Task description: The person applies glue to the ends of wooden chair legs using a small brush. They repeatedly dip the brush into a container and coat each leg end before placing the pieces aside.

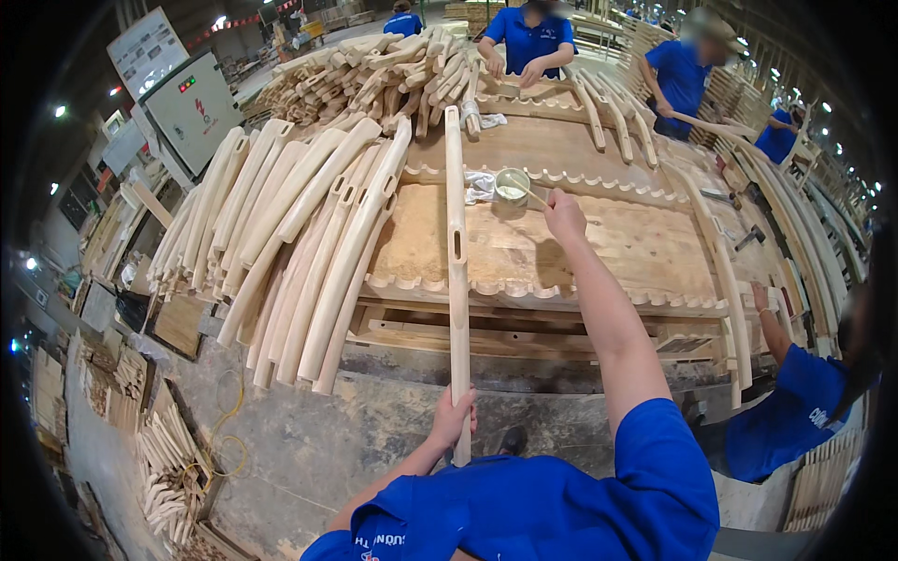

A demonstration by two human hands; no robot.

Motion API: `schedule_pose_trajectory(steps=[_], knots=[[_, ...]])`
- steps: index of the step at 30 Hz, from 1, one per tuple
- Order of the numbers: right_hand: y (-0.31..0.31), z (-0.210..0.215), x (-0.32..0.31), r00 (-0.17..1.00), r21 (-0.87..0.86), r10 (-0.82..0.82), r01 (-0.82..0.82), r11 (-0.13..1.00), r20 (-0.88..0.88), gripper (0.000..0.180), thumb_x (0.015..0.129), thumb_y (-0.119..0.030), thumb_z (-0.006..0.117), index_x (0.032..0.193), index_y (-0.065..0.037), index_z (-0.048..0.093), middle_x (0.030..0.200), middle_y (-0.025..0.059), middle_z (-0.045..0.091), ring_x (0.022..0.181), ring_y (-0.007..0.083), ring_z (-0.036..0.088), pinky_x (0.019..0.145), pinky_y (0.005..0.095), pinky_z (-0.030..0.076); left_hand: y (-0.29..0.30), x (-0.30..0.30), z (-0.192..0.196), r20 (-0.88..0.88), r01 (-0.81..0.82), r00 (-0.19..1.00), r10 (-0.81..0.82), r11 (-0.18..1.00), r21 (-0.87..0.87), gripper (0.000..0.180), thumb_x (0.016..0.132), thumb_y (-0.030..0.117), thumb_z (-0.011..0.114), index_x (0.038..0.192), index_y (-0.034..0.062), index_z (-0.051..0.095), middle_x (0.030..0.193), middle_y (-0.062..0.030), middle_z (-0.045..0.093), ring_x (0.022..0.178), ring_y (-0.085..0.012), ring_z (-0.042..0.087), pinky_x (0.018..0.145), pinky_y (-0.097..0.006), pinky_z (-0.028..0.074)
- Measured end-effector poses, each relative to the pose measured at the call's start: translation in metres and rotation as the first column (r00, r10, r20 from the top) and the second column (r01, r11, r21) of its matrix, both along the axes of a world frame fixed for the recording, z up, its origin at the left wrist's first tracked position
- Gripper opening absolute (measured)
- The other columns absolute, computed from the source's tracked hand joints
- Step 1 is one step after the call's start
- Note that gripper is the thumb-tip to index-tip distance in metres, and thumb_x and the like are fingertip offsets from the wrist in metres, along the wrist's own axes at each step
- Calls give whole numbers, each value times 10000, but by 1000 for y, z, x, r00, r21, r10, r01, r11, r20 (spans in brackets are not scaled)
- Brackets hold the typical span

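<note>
The long wooden rail [457, 271] stands on the bench's [599, 252] near edge, left hand [453, 419] fingers wrapped round its bottom, right hand [564, 213] pinching a stick in the small cup [512, 185], so gluing looks barely started.

Workshop hall, stained concrete floor [309, 449], grey control cabinet [192, 110], bright ceiling lamps [60, 110], stacked timber beyond.

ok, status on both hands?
Left hand gripping long slotted wooden piece at its near end. Right hand holding thin stick dipped in small cup. Nothing between.
</note>
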State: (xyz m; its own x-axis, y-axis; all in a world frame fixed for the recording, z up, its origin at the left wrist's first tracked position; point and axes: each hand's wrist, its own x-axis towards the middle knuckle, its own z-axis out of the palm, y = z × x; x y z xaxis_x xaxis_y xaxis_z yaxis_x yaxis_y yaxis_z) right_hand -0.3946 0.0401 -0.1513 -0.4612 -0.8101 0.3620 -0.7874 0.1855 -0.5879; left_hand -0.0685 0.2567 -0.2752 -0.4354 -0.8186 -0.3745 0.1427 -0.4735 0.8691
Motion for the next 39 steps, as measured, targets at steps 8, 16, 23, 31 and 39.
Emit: schedule_pose_trajectory(steps=[8, 16, 23, 31, 39], knots=[[55, 15, 42, 868, -49, 439, -441, 896, 230, 265, 869, -293, 580, 913, -43, 656, 682, 68, 599, 631, 162, 545, 612, 300, 435, 0, -1, 4, 27, -19, 999, 19, 1000, 4, 272, 919, 286, 548, 1009, 51, 446, 613, -43, 495, 422, -129, 491, 393, -264, 413], [78, 30, 55, 930, 157, 355, -367, 917, 97, 307, 874, -342, 547, 888, -58, 661, 751, 145, 650, 713, 302, 625, 631, 381, 471, -2, -2, -3, 9, 38, 999, -38, 999, -21, 290, 931, 306, 531, 1066, 75, 417, 630, -52, 489, 417, -135, 492, 389, -264, 416], [80, 23, 68, 959, 77, 284, -284, 956, 12, 257, 842, -333, 604, 861, -81, 651, 764, 100, 660, 721, 278, 628, 628, 384, 463, -2, 2, -1, 2, 42, 999, -42, 999, 4, 308, 926, 315, 538, 1082, 77, 419, 627, -45, 483, 420, -128, 484, 396, -261, 413], [80, 5, 69, 940, -226, 263, -311, 923, -217, 148, 793, -244, 675, 748, -128, 597, 717, -2, 593, 751, 171, 554, 745, 355, 280, -3, 2, 1, -2, 45, 999, -45, 999, 16, 303, 923, 323, 539, 1074, 85, 425, 626, -45, 487, 430, -125, 489, 406, -253, 418], [87, 2, 58, 850, -254, 305, -437, 863, -429, 156, 792, -247, 672, 733, -132, 584, 736, -9, 574, 798, 169, 544, 769, 365, 271, -3, 1, 5, 14, 28, 1000, -28, 1000, 1, 290, 924, 300, 545, 1034, 56, 435, 616, -28, 490, 428, -111, 488, 396, -249, 419]])
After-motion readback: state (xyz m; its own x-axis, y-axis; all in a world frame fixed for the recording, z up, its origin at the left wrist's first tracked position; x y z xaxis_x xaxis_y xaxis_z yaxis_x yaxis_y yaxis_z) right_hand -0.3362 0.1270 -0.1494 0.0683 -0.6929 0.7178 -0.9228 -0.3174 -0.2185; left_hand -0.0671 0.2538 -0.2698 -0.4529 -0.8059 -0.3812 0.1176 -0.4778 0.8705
